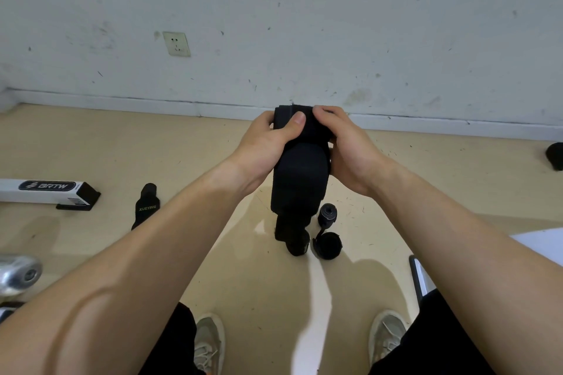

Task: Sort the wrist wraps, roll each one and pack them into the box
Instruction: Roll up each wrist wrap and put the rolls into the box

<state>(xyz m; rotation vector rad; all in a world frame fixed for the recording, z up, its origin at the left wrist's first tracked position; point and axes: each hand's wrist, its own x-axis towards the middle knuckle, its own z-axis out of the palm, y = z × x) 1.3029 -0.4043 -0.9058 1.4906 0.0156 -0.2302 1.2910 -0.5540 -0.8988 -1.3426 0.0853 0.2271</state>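
The left hand point(265, 143) is curling round the top end of a black wrist wrap point(300, 179), with its thumb pressing across the front. The right hand point(350, 149) is clamping the same end from the right, fingers tucked over the top, where a roll seems to be starting. The rest of the strap is hanging free toward the floor, probably so its own weight keeps it straight. Below it, two rolled wraps point(328, 245) are lying close together, and an unrolled XUEYING wrap point(146, 207) is lying further left. The white BRTW box point(45, 190) is sitting at the left edge, and its contents are hidden.
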